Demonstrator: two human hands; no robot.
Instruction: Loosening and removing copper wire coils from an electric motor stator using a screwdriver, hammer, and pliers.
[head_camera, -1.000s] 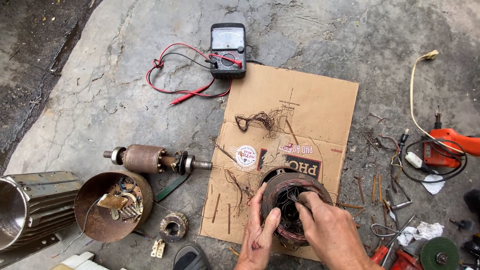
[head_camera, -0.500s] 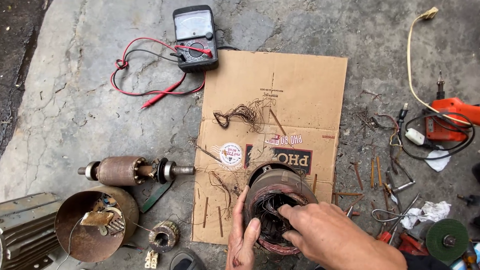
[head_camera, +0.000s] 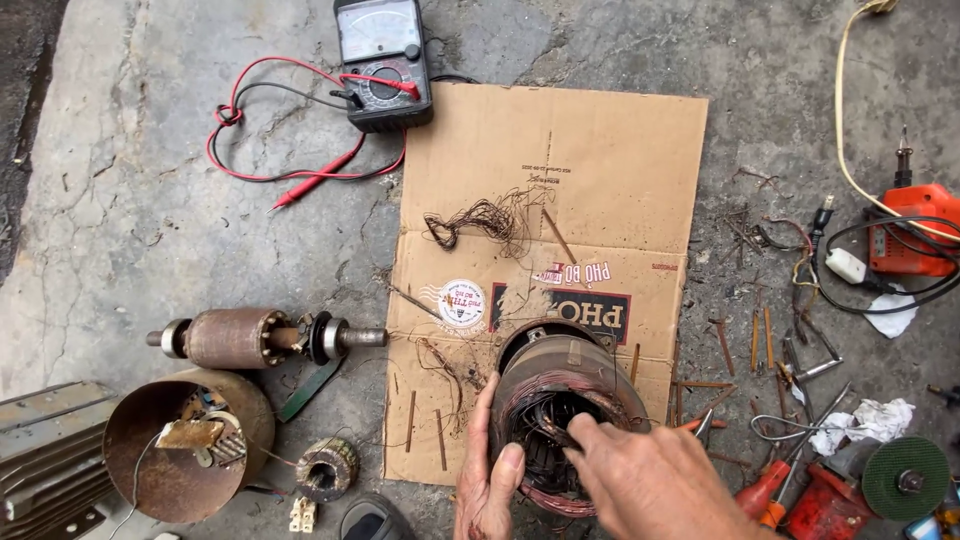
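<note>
A rusty round motor stator (head_camera: 570, 385) with copper windings stands on end on a flattened cardboard sheet (head_camera: 590, 170). My left hand (head_camera: 488, 480) grips its near-left rim, thumb up against the windings. My right hand (head_camera: 640, 475) comes in from the lower right, and its fingers reach into the bore and touch the copper coils. Whether the fingers pinch a wire is hidden. A tangle of pulled-out thin wire (head_camera: 480, 220) lies farther back on the cardboard.
On the concrete floor: a rotor with shaft (head_camera: 255, 338) and a rusty end cover (head_camera: 180, 455) at the left, a small coil (head_camera: 325, 467), an analog multimeter (head_camera: 383, 60) with red and black leads at the top, an orange tool (head_camera: 915, 230), screwdrivers (head_camera: 770, 490) and a green disc (head_camera: 905, 478) at the right.
The camera has moved closer and lower, so everything sits higher in view. My right hand has pushed deeper into the stator bore; my left hand keeps its hold on the rim.
</note>
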